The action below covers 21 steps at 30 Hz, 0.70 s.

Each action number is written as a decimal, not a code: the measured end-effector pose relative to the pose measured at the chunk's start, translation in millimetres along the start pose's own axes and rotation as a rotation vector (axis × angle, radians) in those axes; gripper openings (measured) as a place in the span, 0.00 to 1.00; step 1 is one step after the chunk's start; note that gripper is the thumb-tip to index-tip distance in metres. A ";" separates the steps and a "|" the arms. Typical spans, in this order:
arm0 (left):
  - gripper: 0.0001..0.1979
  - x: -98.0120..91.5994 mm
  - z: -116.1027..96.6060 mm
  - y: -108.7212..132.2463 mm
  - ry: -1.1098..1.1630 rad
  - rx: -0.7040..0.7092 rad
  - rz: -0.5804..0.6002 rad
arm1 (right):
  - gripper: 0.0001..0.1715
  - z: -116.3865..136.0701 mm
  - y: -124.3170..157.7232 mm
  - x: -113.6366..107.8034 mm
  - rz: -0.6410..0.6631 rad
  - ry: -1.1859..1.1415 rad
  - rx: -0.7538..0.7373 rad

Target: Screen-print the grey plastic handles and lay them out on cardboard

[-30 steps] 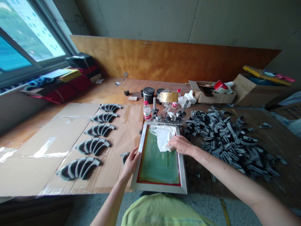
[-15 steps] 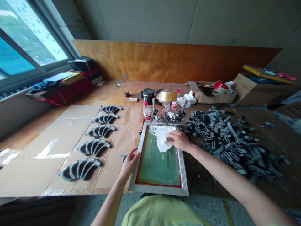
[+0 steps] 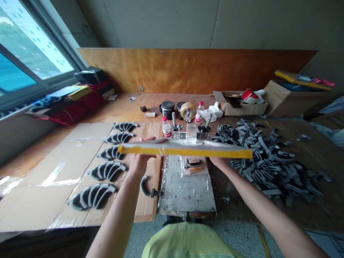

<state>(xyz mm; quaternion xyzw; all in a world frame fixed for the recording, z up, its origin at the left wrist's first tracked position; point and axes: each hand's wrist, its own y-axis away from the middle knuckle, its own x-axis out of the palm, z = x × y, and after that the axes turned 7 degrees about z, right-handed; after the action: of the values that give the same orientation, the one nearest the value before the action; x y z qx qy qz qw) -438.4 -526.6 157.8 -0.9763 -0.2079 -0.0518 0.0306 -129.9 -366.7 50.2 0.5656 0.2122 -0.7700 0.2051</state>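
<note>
Head view: the frame point(image 3: 185, 153) is held up and seen nearly edge-on, spanning from left to right above the far part of the metal plate point(image 3: 185, 197). Yellow tape covers its near edge. The left hand point(image 3: 139, 162) is clamped on the left part of the frame, with fingers showing above the far side and the rest of the hand below the taped edge. The right hand point(image 3: 217, 161) is at the underside of the frame, right of centre. Its fingers are hidden, so whether they are closed cannot be told.

On the far part of the plate, below the frame, a dark curved piece point(image 3: 192, 164) lies just beyond an orange block point(image 3: 195, 170). A black knob point(image 3: 154, 193) is at the left edge of the plate. Left of the plate, a single gray part point(image 3: 144, 185) lies on the cardboard point(image 3: 51, 200). Farther left, five groups of curved parts point(image 3: 92, 196) form a line from near to far. To the right, a loose pile of gray parts point(image 3: 268, 161) covers the table. Beyond the frame stand a bottle point(image 3: 166, 129) and a black tub point(image 3: 168, 110).
</note>
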 end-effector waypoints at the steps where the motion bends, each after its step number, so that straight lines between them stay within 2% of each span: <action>1: 0.25 4.1 -5.0 -8.8 0.009 0.013 -0.001 | 0.14 4.6 9.8 12.1 0.031 -0.018 -0.038; 4: 0.25 11.9 -10.4 -19.4 0.021 0.017 -0.037 | 0.15 22.7 25.8 35.6 0.101 -0.070 -0.132; 6: 0.26 16.5 0.5 -8.1 0.039 0.001 -0.106 | 0.11 35.5 28.9 36.3 0.126 -0.082 -0.156; 8: 0.29 24.8 24.5 17.8 0.028 -0.167 -0.070 | 0.05 52.9 33.7 29.7 0.108 -0.098 -0.152; 10: 0.34 36.9 56.6 51.4 -0.006 -0.471 0.097 | 0.05 77.8 44.3 24.3 0.058 -0.106 -0.194; 11: 0.36 42.7 73.1 68.1 0.014 -0.612 0.178 | 0.05 91.7 51.2 24.1 0.034 -0.099 -0.253; 12: 0.36 47.1 88.4 83.0 0.055 -0.682 0.194 | 0.06 104.4 58.2 25.8 0.025 -0.089 -0.344; 14: 0.33 45.8 113.5 104.7 0.113 -0.735 0.156 | 0.07 117.4 68.2 31.8 0.060 -0.084 -0.574; 15: 0.32 38.2 123.1 111.0 0.110 -0.731 0.106 | 0.08 113.9 69.9 34.1 0.090 -0.092 -0.651; 16: 0.30 25.3 131.0 114.5 0.074 -0.723 0.056 | 0.11 102.3 69.0 34.7 0.116 -0.098 -0.661; 17: 0.30 7.4 137.8 116.2 0.009 -0.716 0.005 | 0.15 82.9 66.0 32.9 0.137 -0.086 -0.590; 19: 0.31 -38.5 150.3 116.9 -0.182 -0.709 -0.086 | 0.22 26.9 56.4 22.7 0.173 0.020 -0.255; 21: 0.31 -85.9 162.5 118.1 -0.421 -0.731 -0.164 | 0.23 -35.8 48.0 8.3 0.276 0.232 0.118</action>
<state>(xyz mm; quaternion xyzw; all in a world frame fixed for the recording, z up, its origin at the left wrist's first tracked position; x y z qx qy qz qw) -453.7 -655.6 -17.8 -0.8925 -0.2544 0.0760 -0.3645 -77.4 -386.9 28.0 0.6855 0.1093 -0.6753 0.2494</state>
